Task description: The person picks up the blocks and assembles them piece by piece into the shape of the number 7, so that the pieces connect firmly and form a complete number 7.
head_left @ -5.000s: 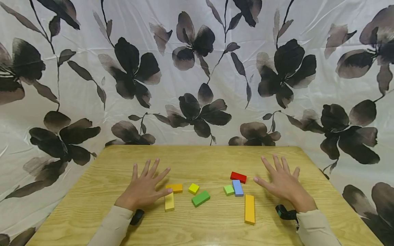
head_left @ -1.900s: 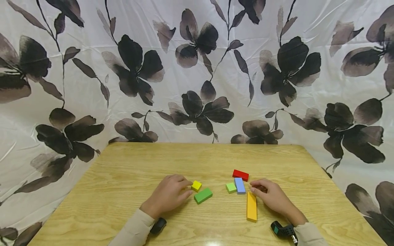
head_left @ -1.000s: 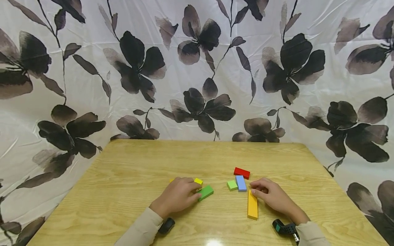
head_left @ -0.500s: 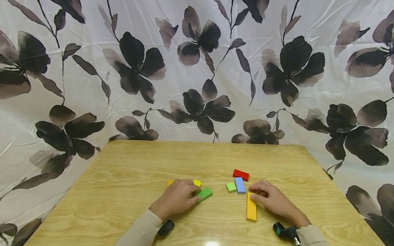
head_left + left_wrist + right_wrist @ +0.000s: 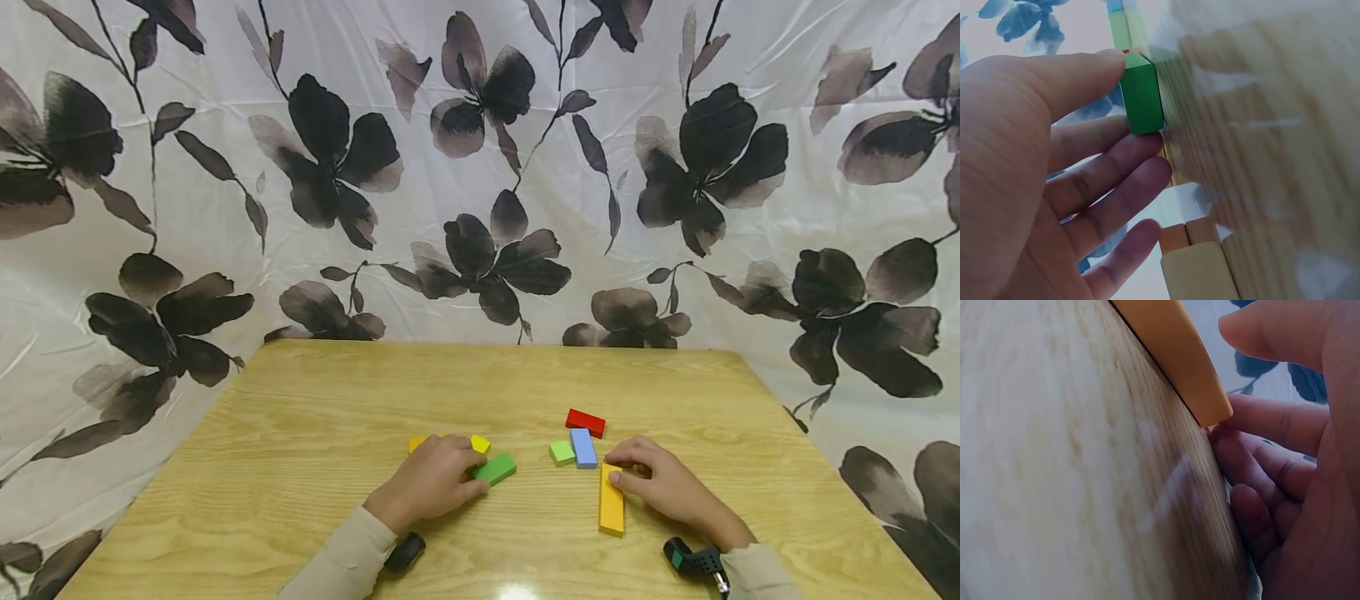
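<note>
My left hand [image 5: 427, 482] is at the left end of a green block [image 5: 498, 469], thumb on the near side and fingers on the far side. In the left wrist view, that block's end [image 5: 1142, 100] sits between thumb and fingertips. A yellow cube [image 5: 481, 444] lies just beyond, and an orange block [image 5: 417, 444] is mostly hidden behind the hand. My right hand [image 5: 667, 482] hovers loosely bent at the far end of a long yellow-orange block [image 5: 611, 504]. Its thumb stands apart from that block [image 5: 1179, 356] in the right wrist view, while a finger reaches the block's end.
A red block [image 5: 585, 422], a blue block [image 5: 583, 448] and a light green cube [image 5: 561, 453] cluster mid-table, left of the right hand. A pale block [image 5: 1200, 272] shows below the left fingers. A floral cloth [image 5: 480, 167] hangs behind the wooden table [image 5: 337, 383].
Both hands came from spread, straight fingers at the sides inward to the blocks. The left hand closed in on the green block; lately both hands have hardly moved. The blocks lie much as before.
</note>
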`<state>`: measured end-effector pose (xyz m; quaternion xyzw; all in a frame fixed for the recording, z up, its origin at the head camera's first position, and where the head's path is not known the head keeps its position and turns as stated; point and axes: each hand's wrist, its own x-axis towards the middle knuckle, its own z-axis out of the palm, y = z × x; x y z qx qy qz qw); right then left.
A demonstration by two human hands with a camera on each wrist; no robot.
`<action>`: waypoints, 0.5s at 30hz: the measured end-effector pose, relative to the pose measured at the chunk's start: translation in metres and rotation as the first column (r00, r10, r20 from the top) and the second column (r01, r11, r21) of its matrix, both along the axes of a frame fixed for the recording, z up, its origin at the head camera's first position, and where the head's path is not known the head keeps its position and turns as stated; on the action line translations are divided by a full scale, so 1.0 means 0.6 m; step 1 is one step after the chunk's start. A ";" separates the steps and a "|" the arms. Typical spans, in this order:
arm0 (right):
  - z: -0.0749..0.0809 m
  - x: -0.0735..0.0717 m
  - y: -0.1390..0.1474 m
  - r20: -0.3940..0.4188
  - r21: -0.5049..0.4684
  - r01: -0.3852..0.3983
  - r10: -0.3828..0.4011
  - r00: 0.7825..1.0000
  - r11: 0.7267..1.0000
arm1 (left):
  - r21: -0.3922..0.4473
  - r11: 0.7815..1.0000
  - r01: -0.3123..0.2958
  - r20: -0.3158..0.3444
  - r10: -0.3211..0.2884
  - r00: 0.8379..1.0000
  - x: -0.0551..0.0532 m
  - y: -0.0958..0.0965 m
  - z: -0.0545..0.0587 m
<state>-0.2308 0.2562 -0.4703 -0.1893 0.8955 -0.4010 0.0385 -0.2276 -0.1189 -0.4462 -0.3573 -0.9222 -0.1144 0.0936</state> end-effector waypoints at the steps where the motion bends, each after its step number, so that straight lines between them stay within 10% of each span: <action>1: 0.001 0.000 0.000 -0.009 0.002 -0.005 0.005 1.000 1.000 | -0.001 1.000 0.000 -0.003 0.000 1.000 0.000 0.000 0.000; 15: 0.002 0.002 0.002 -0.037 -0.005 -0.025 0.025 0.999 1.000 | 0.009 1.000 -0.012 0.036 0.011 0.999 0.001 0.003 0.001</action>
